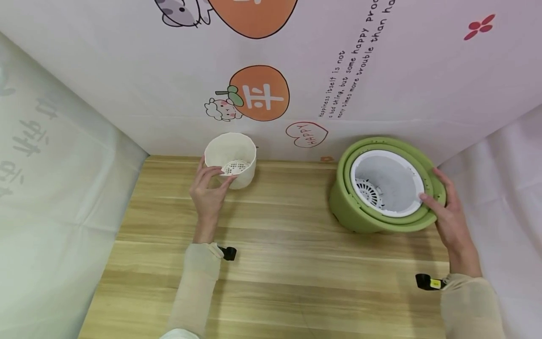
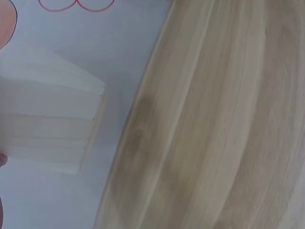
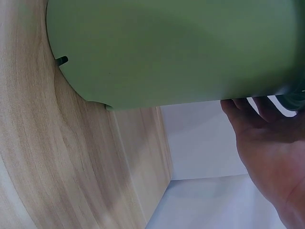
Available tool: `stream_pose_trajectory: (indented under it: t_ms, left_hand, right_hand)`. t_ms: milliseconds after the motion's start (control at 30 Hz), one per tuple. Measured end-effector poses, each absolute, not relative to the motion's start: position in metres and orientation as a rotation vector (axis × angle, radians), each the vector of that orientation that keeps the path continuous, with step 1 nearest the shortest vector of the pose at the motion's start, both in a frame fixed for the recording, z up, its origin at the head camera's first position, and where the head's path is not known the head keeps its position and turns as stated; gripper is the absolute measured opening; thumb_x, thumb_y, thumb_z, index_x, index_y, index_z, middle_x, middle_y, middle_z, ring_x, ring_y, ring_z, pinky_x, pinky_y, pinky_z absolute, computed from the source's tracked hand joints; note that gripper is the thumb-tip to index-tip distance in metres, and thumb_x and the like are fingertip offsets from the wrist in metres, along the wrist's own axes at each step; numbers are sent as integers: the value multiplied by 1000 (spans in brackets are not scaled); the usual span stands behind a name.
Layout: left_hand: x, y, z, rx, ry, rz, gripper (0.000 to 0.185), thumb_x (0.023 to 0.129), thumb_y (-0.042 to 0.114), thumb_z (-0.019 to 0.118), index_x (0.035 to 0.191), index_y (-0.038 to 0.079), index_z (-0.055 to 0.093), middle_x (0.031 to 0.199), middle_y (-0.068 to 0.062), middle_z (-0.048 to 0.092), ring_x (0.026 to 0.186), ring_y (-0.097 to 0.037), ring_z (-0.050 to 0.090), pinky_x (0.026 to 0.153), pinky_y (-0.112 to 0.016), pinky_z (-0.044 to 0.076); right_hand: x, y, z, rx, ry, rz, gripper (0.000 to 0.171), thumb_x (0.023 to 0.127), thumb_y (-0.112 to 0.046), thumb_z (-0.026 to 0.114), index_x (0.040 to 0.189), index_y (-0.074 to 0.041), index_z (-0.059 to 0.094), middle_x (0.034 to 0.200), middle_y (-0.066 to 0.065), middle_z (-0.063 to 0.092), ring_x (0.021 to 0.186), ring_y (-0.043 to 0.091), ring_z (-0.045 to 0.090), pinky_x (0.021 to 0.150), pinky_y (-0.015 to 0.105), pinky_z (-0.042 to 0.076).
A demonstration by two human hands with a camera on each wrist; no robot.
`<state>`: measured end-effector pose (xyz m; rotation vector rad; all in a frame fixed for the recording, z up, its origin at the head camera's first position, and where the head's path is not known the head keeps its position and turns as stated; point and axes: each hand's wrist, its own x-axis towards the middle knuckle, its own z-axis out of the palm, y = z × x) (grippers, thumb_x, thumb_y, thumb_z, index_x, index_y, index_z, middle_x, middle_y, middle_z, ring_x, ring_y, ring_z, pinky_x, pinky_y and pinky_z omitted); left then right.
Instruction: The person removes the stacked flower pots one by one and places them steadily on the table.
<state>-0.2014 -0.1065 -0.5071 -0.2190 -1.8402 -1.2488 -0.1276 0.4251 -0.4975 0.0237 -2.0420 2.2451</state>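
Note:
On the left in the head view, my left hand (image 1: 206, 192) holds a cream-white plastic flower pot (image 1: 244, 178) by its near rim, thumb and fingers around the edge. Its bottom is pierced with many small holes. In the left wrist view the faceted pot wall (image 2: 47, 126) is tilted, its base off the wood. To the right stands a large green pot (image 1: 349, 212), with a second green rim and a white inner pot (image 1: 400, 179) with a slotted bottom nested inside. My right hand (image 1: 453, 221) grips its right rim, thumb over the top and fingers beneath.
Both pots are at the back of a wood-grain table (image 1: 275, 263), close to a printed white backdrop (image 1: 169, 94). White cloth (image 1: 499, 188) hangs near the right hand, and another white sheet (image 1: 55, 165) bounds the left side.

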Motion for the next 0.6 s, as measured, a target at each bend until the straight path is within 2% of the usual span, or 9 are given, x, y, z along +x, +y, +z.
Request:
stream_pose_trajectory:
  t_ms: [267, 600]
  left_hand:
    - [-201, -120, -515, -174, -1837, -1247, 35, 50, -17, 89, 74, -16, 64, 83, -30, 65, 120, -56, 53, 111, -52, 42]
    - [-201, -127, -519, -174, -1798, -1195, 37, 46, -18, 90, 70, -16, 63, 74, -30, 63, 115, -60, 53, 111, -59, 40]
  right_hand:
    - [-128, 423, -498, 46, -2010, 2263, 67, 97, 12, 48, 156, -12, 28, 126, 12, 45, 88, 11, 68, 70, 20, 59]
    - [-129, 426, -500, 48, -2036, 2235, 66, 97, 12, 48, 156, -12, 29, 127, 12, 45, 89, 10, 67, 70, 19, 59]
